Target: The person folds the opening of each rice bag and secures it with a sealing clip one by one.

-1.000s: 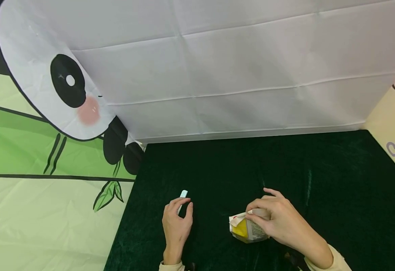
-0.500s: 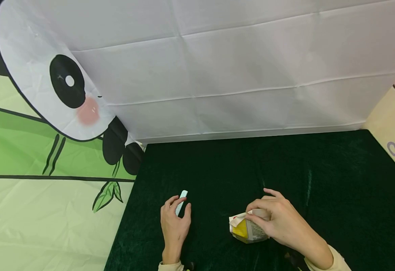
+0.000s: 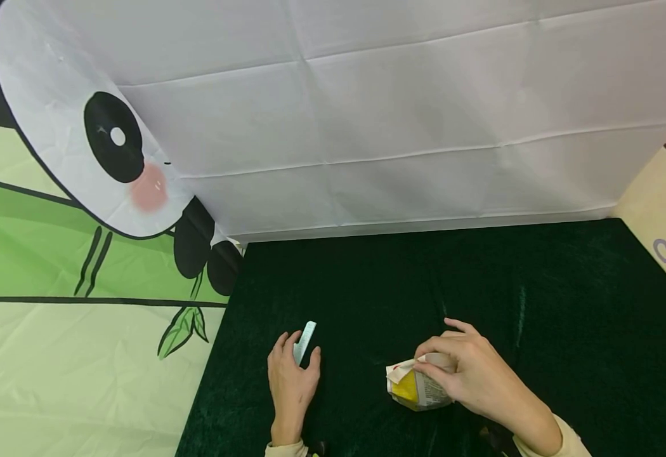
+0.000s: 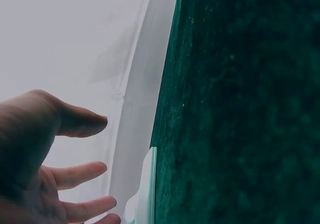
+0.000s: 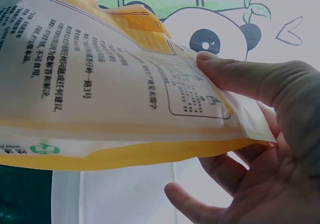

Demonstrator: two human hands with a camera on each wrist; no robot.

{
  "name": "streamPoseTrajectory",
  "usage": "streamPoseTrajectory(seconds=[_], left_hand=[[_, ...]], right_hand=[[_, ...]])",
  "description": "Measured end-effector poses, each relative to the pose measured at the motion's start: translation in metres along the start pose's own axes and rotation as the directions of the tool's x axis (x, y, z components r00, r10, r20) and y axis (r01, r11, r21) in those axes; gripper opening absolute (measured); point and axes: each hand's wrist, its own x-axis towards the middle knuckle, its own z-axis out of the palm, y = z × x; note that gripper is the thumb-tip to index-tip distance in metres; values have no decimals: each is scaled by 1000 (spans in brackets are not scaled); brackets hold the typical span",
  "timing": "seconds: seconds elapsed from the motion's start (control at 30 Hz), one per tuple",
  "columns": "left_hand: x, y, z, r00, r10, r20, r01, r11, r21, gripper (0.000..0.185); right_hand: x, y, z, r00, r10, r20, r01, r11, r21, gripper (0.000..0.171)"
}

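Observation:
In the head view my right hand [image 3: 461, 365] pinches the folded top of a white-and-yellow printed packet [image 3: 418, 387] between thumb and fingers. Up close in the right wrist view, the packet [image 5: 100, 94] carries rows of dark print, and its edge runs between thumb and fingers. A slim pale-mint bar [image 3: 306, 343], looking like a bag-sealing clip, lies on the cloth to the left. Beside it is my left hand [image 3: 293, 384], fingers spread and holding nothing. From the left wrist, the bar [image 4: 147, 189] shows two thin layers, just beyond the fingertips.
Dark green cloth [image 3: 396, 285] covers the table. A white sheet [image 3: 396, 127] hangs along the back. At the left is a panda-printed curtain [image 3: 110, 266], and at the right a cream one [image 3: 664, 209].
My left hand has drawn back slightly to the left and its fingers have parted from above the mint bar, leaving more of it showing. The right hand and packet stay put.

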Motion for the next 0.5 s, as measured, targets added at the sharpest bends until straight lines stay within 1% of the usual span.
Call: streamPoseTrajectory(seconds=[0.23,0.4,0.5], left_hand=[[2,-3,-2,998,-57,4,57,998,42,58],[3,-5,-4,992,-124,28,121,987,104,72],[4,-7,-5,987,-156,31,151,979,136,79]], right_hand=[[0,0,1,1000,2,0,-2,1000,11,21],[0,-1,0,1000,4,3,-4,1000,13,20],[0,-2,0,1000,6,3,-6,1000,14,19]])
